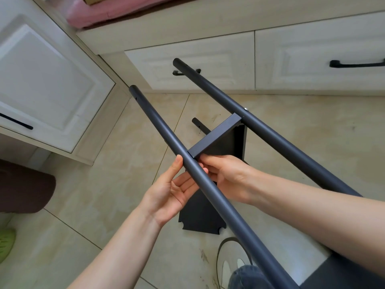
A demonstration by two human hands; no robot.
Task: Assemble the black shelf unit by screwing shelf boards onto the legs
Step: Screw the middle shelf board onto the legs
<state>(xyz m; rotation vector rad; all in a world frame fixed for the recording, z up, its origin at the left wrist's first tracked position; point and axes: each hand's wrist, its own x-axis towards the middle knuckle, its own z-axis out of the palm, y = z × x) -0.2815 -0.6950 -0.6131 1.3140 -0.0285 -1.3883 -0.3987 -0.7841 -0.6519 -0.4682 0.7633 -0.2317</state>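
Two long black tubular legs run diagonally up from the lower right: the near leg [158,124] and the far leg [270,130]. A black shelf board [216,136] spans between them on edge; a silver screw [246,109] shows on the far leg where the board meets it. My left hand [173,190] cups the near leg from below, thumb up against its left side. My right hand [227,174] reaches behind that leg and pinches at the board's near corner; whatever the fingertips hold is hidden. Another flat black board [200,220] lies on the floor beneath.
White cabinets with black handles [354,64] stand ahead and to the left. A third black leg [200,125] lies on the beige tiled floor. A brown cushion [23,186] sits at left, a green slipper [6,243] lower left, my jeans knee [248,276] at the bottom.
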